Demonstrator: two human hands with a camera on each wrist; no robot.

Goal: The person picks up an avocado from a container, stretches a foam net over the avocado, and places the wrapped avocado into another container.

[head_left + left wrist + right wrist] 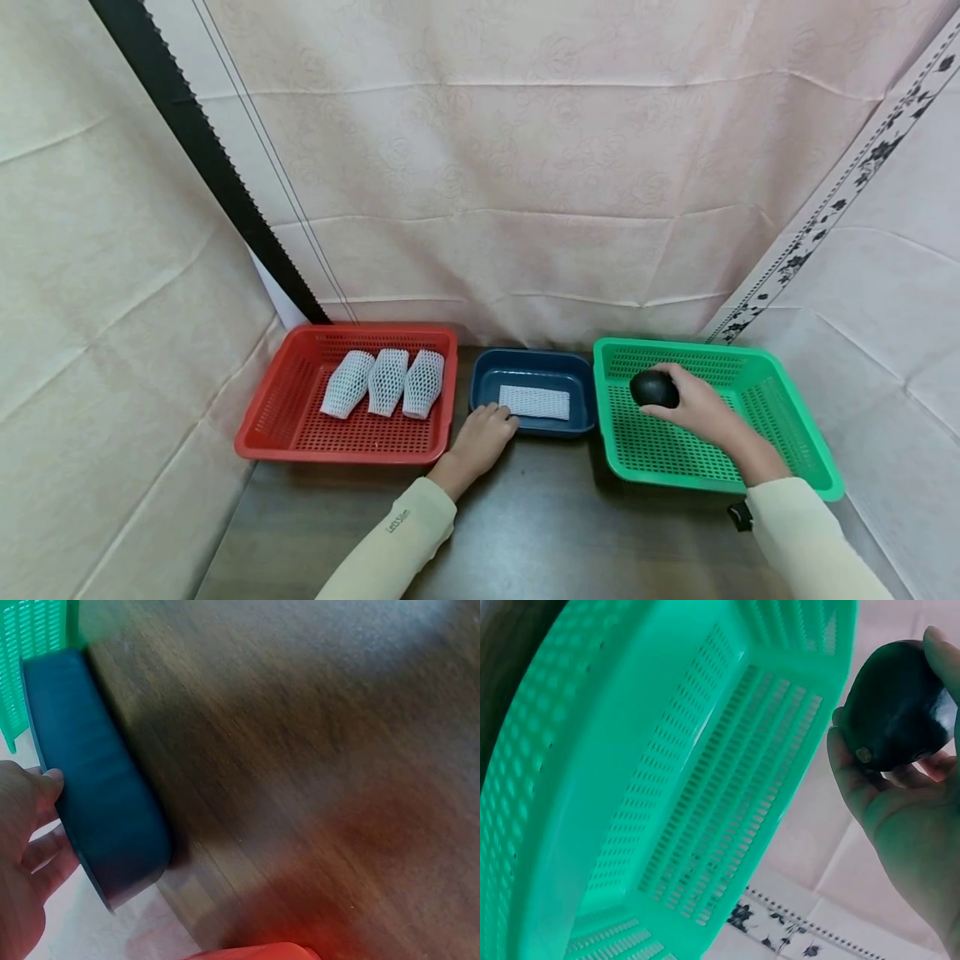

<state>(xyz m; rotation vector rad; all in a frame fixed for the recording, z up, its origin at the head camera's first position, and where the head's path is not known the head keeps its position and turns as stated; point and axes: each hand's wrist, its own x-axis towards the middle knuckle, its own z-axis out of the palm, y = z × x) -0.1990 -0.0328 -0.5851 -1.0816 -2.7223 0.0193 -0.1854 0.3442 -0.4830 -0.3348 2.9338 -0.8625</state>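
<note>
My right hand [701, 406] grips a dark, smooth avocado [654, 389] above the green basket [720, 482]. In the right wrist view the avocado [896, 705] shows a small pale stem scar, with fingers curled under it and the thumb on top. My left hand [483, 435] pinches the near left rim of a blue tray [536, 367], its thumb on the outer wall in the left wrist view. Inside that tray lies a flat white foam net sleeve [534, 402]. Three plump foam net sleeves [386, 382] lie side by side in the red basket [337, 457].
The baskets and tray stand in a row at the back of a dark wooden table [525, 525], the blue tray in the middle. Pale cloth [487, 167] hangs close behind and at both sides.
</note>
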